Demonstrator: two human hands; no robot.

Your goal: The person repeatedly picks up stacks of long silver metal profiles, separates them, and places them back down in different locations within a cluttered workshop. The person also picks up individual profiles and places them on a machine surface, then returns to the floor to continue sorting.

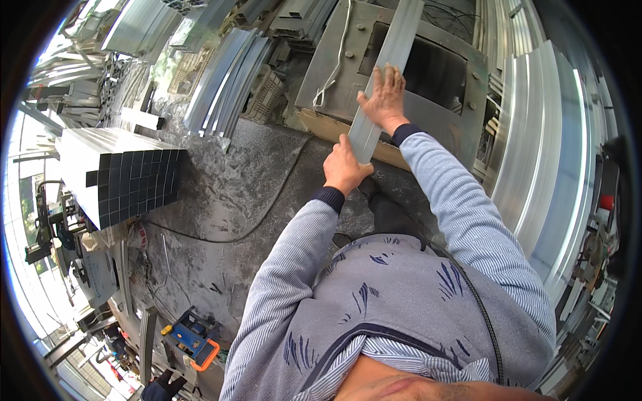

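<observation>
A long silver metal profile (399,41) slants across a grey metal machine table (326,50), its near end sticking out past the table's front edge. My left hand (345,167) grips that near end, thumb along one side and fingers around the edge. Farther up, my right hand (384,100) lies flat on the top face of the profile with its fingers stretched forward. A dark rectangular opening (431,73) in the table shows beside the profile. The profile's far end runs out of the picture.
Long metal profiles (535,147) stand at the right. A bundle of square tubes (137,180) sits at the left, near more stacked profiles (224,83) and a plastic crate (264,93). A black cable (267,217) crosses the floor. A blue and orange toolbox (194,341) is lower left.
</observation>
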